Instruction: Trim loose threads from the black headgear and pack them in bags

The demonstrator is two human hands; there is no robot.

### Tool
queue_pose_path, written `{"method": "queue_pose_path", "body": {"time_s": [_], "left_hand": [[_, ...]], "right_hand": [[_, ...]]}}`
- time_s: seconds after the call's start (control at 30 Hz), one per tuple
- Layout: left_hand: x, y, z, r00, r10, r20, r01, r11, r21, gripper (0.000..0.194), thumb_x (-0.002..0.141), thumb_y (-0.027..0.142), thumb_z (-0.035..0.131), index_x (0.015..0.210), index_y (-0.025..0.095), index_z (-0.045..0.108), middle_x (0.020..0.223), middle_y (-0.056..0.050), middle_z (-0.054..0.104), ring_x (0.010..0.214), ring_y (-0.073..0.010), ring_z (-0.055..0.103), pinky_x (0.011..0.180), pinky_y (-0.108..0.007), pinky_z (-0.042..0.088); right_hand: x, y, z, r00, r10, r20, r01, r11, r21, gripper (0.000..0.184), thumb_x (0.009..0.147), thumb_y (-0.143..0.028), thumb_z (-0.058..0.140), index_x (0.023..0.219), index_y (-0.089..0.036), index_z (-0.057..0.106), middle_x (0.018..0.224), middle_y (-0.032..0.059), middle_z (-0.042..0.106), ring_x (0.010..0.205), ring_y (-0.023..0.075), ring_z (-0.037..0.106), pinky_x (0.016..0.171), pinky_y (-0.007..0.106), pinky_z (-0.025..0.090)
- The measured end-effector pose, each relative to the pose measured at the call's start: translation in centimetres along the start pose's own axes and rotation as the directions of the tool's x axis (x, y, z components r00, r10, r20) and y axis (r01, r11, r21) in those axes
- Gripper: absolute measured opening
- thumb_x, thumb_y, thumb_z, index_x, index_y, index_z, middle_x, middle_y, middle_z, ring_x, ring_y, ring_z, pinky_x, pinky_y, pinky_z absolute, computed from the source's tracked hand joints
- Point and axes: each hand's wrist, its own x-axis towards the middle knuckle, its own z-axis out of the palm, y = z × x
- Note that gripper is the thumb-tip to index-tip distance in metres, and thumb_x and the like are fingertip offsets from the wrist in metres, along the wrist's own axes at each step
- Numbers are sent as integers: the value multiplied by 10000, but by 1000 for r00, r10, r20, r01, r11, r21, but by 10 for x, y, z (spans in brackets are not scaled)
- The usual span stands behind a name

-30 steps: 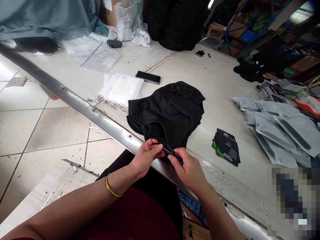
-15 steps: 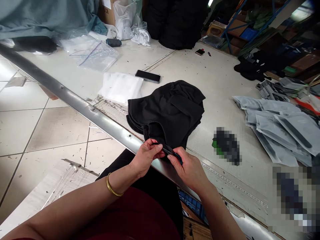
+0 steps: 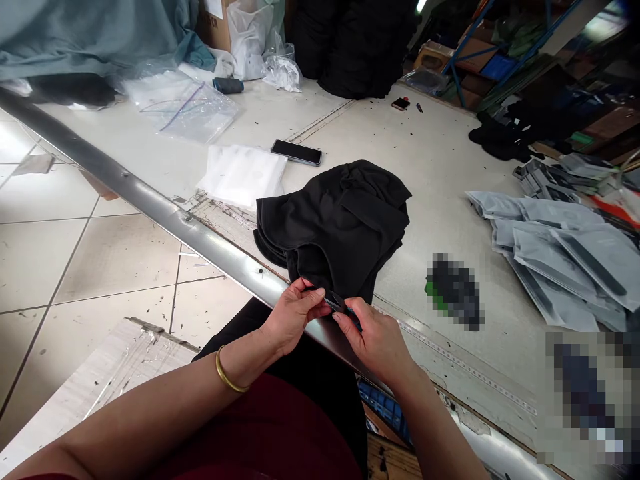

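A pile of black cloth pieces [image 3: 345, 220] lies by the table's near edge, its folds overlapping. At its lower end my left hand [image 3: 295, 313] pinches the cloth's edge between thumb and fingers. My right hand [image 3: 373, 333] is closed around small dark thread snips [image 3: 334, 300], with a bit of blue showing at the grip. The snips' blades point left and meet the cloth close to my left fingertips. My fingers hide most of the handle.
Beyond the cloth are white sheets [image 3: 243, 175] and a phone [image 3: 297, 152]. Packed grey bags [image 3: 565, 247] are heaped at the right. A metal edge strip [image 3: 220, 247] borders the table, and a measuring tape [image 3: 465, 363] runs along it. Clear plastic bags [image 3: 195, 110] lie farther back.
My right hand and the snips have shifted very slightly, the blades tilting a little beside my left fingertips. My left hand keeps its pinch, and the cloth stays put.
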Motion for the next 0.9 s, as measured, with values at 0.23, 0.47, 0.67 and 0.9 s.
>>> {"method": "queue_pose_path", "body": {"time_s": [0.23,0.47,0.67,0.9], "left_hand": [[-1,2,1,1000,-1,1,1,1000,-1,374,645,239,786,821,180,461,622,49,587,587,-78,585,678,-215,513],[-2,0,1,1000,16,12,-16,1000,11,372,641,245,792,819,174,474,645,39,601,630,-88,597,717,-238,519],[0,2,2,1000,-1,-9,1,1000,14,397,626,263,801,807,179,458,606,44,590,600,-94,599,685,-231,516],[-1,3,1,1000,1,7,-1,1000,9,385,633,256,798,808,173,465,608,41,592,593,-89,597,680,-223,515]], "right_hand": [[1,-3,-5,992,93,84,-107,978,177,253,923,-417,400,930,-199,528,735,8,652,609,145,594,551,243,390],[7,-5,-7,971,194,138,-233,892,387,239,910,-400,419,837,-214,552,635,-30,582,556,116,524,549,236,389],[2,4,-8,916,399,-26,-320,769,553,253,889,-423,454,949,-199,555,701,-3,606,642,141,571,615,256,449],[-1,-2,-6,971,211,114,-238,901,362,236,890,-422,457,941,-210,547,737,-3,638,621,140,589,587,249,424]]}}
